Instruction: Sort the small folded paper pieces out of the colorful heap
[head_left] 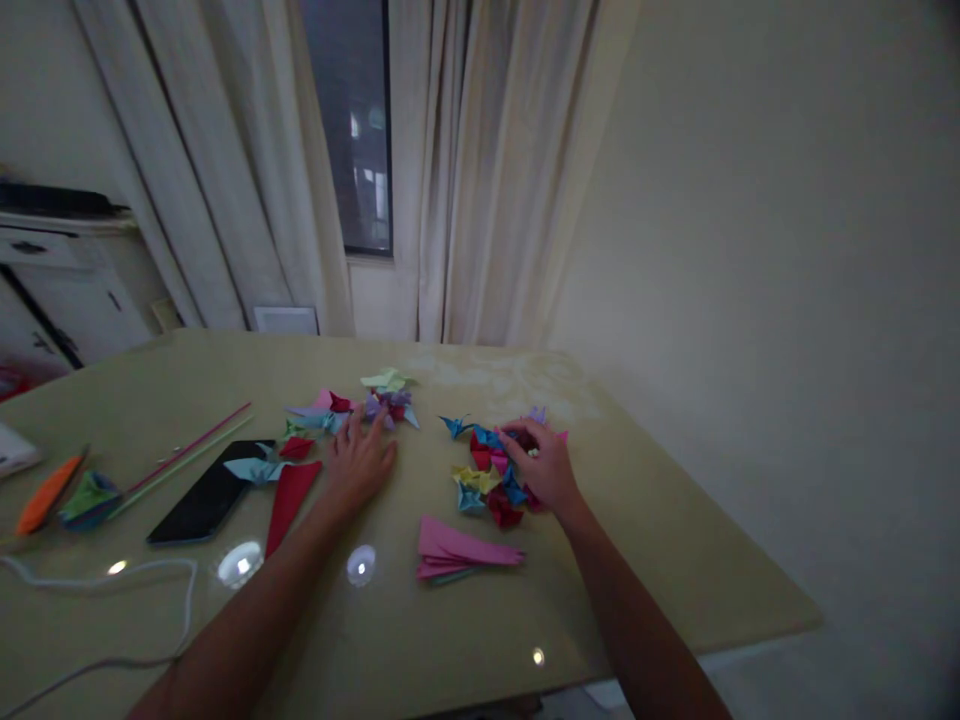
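My left hand (361, 462) lies flat on the glossy table (675, 560), fingers spread, its fingertips touching a cluster of folded paper pieces (375, 403) in purple, green and red. My right hand (541, 463) rests on a second pile of coloured folded paper shapes (487, 480), fingers curled into it; what they pinch is hidden. A folded pink paper fan (457, 550) lies in front of that pile, between my forearms. A folded dark red sheet (289, 500) lies just left of my left wrist.
A black phone (206, 495) lies left of the red sheet, with thin pink and green sticks (191, 450) beside it. An orange-handled tool (49, 493) and a white cable (112, 580) are at the far left. Curtains, a window and a wall stand behind the table.
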